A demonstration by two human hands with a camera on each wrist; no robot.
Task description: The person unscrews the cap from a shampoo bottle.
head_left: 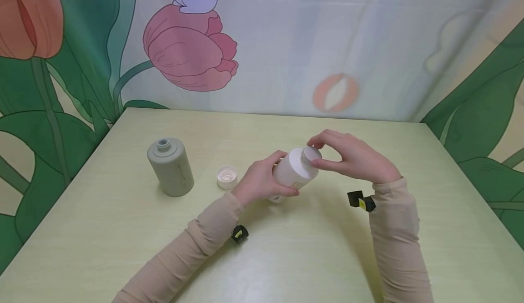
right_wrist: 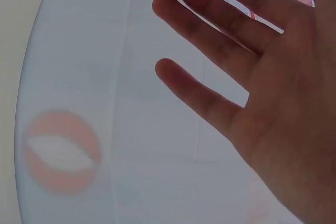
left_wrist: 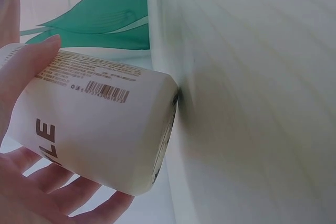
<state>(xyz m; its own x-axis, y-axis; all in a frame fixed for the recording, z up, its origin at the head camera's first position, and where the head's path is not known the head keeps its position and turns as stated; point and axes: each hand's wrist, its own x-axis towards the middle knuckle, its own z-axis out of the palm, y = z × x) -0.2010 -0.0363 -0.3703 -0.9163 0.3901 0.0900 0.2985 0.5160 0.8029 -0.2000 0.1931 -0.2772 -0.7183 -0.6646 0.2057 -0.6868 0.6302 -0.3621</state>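
My left hand (head_left: 259,180) grips a white bottle (head_left: 291,171) round its body and holds it tilted, top toward the right. In the left wrist view printed lettering and a barcode show on the white bottle (left_wrist: 100,114), and its lower edge appears to meet the table. My right hand (head_left: 357,158) pinches the bottle's round white cap (head_left: 312,153) between thumb and fingers. The right wrist view shows the other fingers (right_wrist: 210,95) spread apart, while the cap is out of sight there. A grey-green bottle (head_left: 173,171) stands uncapped on the left.
Between the two bottles a loose white cap (head_left: 227,178) lies on the table with its hollow side up. The pale wooden table (head_left: 311,257) ends at the back before a printed curtain (head_left: 278,57). Each sleeve carries a small black wrist device (head_left: 239,234).
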